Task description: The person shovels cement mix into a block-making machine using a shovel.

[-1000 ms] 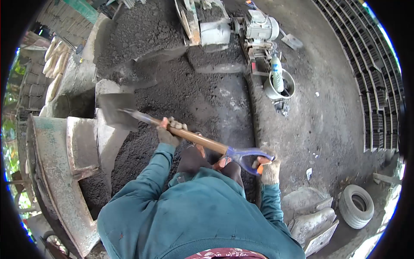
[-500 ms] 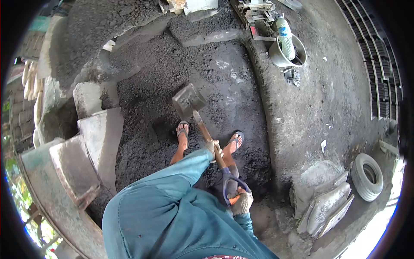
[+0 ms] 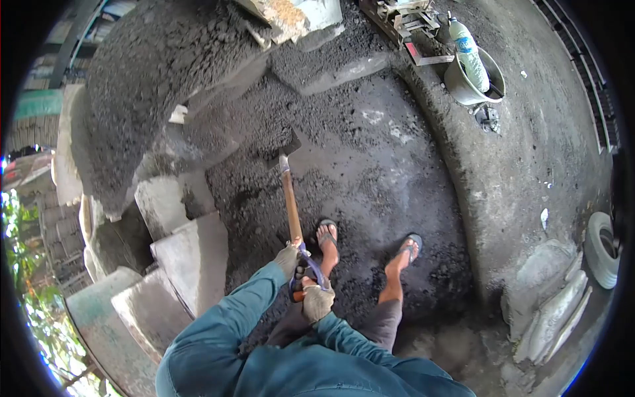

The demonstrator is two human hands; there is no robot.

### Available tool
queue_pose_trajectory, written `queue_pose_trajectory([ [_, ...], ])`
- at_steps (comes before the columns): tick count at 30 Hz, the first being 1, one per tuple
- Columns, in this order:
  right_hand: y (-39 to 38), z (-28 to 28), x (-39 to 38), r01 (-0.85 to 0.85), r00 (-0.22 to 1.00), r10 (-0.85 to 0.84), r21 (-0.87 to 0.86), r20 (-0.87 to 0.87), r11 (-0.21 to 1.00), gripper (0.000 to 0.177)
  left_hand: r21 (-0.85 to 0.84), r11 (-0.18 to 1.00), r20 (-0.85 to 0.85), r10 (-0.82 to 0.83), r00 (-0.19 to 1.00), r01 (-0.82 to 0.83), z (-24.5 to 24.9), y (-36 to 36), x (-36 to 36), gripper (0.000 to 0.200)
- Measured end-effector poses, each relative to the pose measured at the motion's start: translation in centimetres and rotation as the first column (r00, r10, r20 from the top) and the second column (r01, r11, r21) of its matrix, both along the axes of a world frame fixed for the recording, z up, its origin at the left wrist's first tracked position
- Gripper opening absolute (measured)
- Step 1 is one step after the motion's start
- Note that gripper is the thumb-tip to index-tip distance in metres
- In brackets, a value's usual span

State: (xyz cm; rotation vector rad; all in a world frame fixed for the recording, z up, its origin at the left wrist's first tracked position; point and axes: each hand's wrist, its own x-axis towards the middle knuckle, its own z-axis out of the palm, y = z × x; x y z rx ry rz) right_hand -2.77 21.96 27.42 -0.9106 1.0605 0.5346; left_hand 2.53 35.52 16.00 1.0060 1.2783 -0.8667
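A shovel (image 3: 291,205) with a wooden shaft and a purple-blue D-handle reaches away from my body. Its blade is partly covered by dark, crumbly soil-like material (image 3: 268,135), some of it lying on the blade. My gloved left hand (image 3: 288,259) is closed where the shaft meets the D-handle. Just behind it, my gloved right hand (image 3: 318,301) wraps around the orange-brown crossbar of the handle. Both hands are close together, in front of my feet in flip-flops (image 3: 411,247).
A heap of dark material (image 3: 165,79) rises at upper left. Concrete slabs (image 3: 192,261) stand on the left. On the right ledge are a metal pot (image 3: 461,85) holding a plastic bottle (image 3: 468,53), stacked sacks (image 3: 549,314) and a tire (image 3: 602,255).
The shovel has swung left and forward, its blade now in the dark material. My left hand is now nearer the D-handle and my right hand. The view has shifted left.
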Motion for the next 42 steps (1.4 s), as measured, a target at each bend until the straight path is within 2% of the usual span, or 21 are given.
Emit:
queue_pose_trajectory([
  [2,4.9,-4.0,3.9,0.299,0.936,-0.331,0.226,0.12,0.927,0.026,-0.112,0.961,0.051,-0.247,0.968,0.251,-2.5,5.6,4.6,0.052],
  [3,6.1,-6.0,6.5,0.094,0.992,-0.095,0.013,0.08,0.995,0.018,-0.09,0.982,0.062,-0.164,0.985,0.169,-4.1,7.1,8.2,0.052],
  [4,6.0,-6.3,10.8,-0.022,1.0,0.021,0.052,0.013,0.998,0.013,-0.069,0.994,0.071,-0.077,0.994,0.082,-5.8,8.0,10.8,0.053],
  [5,6.8,-9.8,12.4,0.088,0.984,-0.099,0.079,0.151,0.993,0.011,0.01,0.994,0.117,-0.108,0.987,0.108,-9.6,8.6,10.8,0.053],
  [6,6.8,-16.1,11.5,-0.01,0.998,0.002,0.124,0.069,0.992,0.007,0.091,0.988,0.171,-0.141,0.975,0.126,-15.2,9.3,10.7,0.053],
  [7,3.9,-14.6,12.5,0.041,0.995,-0.036,0.056,-0.098,0.998,0.011,0.171,0.976,0.22,-0.17,0.96,0.134,-18.3,9.0,10.5,0.054],
  [8,2.2,-23.2,8.9,-0.041,0.999,0.041,0.042,0.0,0.998,0.015,0.145,0.936,0.028,-0.327,0.945,0.32,-10.9,4.4,11.5,0.054],
  [11,-3.9,-26.5,8.3,0.171,0.982,-0.183,0.172,0.053,0.97,0.018,0.126,0.875,-0.119,-0.454,0.883,0.467,-7.8,0.4,9.3,0.055],
  [13,-7.0,-22.9,7.9,0.179,0.978,-0.198,0.235,0.062,0.955,0.021,0.148,0.867,-0.023,-0.477,0.878,0.475,-8.7,0.7,6.8,0.06],
  [14,-8.2,-20.0,7.8,0.204,0.971,-0.228,0.26,0.067,0.944,0.022,0.004,0.917,-0.004,-0.398,0.917,0.398,-9.2,1.4,6.7,0.069],
  [17,-10.8,-20.5,2.3,-0.163,0.969,0.156,0.024,0.19,0.986,0.018,0.004,0.996,-0.011,-0.087,0.996,0.087,-9.2,-1.1,7.2,0.071],
  [18,-12.3,-16.1,1.3,-0.001,0.991,-0.023,0.183,0.129,0.983,0.016,-0.11,0.993,0.057,0.051,0.997,-0.044,-11.8,-0.9,6.8,0.068],
  [19,-13.3,-13.4,-0.4,0.131,0.967,-0.19,0.314,0.167,0.94,0.036,-0.133,0.97,0.11,0.217,0.97,-0.202,-12.8,-2.3,7.2,0.063],
  [22,-15.7,-5.6,-3.7,0.32,0.936,-0.342,0.21,0.082,0.924,0.038,-0.164,0.827,0.114,0.557,0.823,-0.537,-17.1,-7.0,8.7,0.042],
  [26,-20.4,-3.7,-6.9,0.254,0.952,-0.295,-0.322,-0.085,0.912,0.013,-0.081,0.937,0.041,0.344,0.938,-0.34,-20.4,-14.0,5.2,0.028],
  [27,-22.1,-3.5,-7.6,0.266,0.959,-0.282,-0.403,0.02,0.876,0.012,-0.024,0.94,0.063,0.341,0.938,-0.34,-17.0,-16.5,4.8,0.028],
  [28,-23.9,-3.4,-8.7,0.323,0.936,-0.353,-0.456,0.02,0.829,0.015,-0.144,0.913,0.035,0.39,0.92,-0.381,-19.1,-17.9,2.8,0.032],
  [32,-34.3,-2.7,-16.6,0.357,0.918,-0.394,-0.497,0.033,0.791,0.017,-0.143,0.9,-0.057,0.407,0.912,-0.411,-12.9,-26.3,-2.2,0.037],
  [36,-41.0,8.4,-17.1,0.258,0.945,-0.326,-0.625,0.006,0.737,0.017,-0.151,0.884,-0.155,0.422,0.893,-0.443,-5.3,-33.5,-6.6,0.034],
  [39,-48.4,10.0,-21.7,0.151,0.98,-0.197,-0.727,0.022,0.67,0.018,-0.165,0.874,-0.198,0.426,0.883,-0.458,-0.9,-38.3,-9.0,0.031],
  [42,-52.4,14.4,-21.5,0.256,0.956,-0.292,-0.539,0.021,0.802,0.014,-0.212,0.819,-0.169,0.507,0.845,-0.533,1.6,-41.6,-11.6,0.011],
])
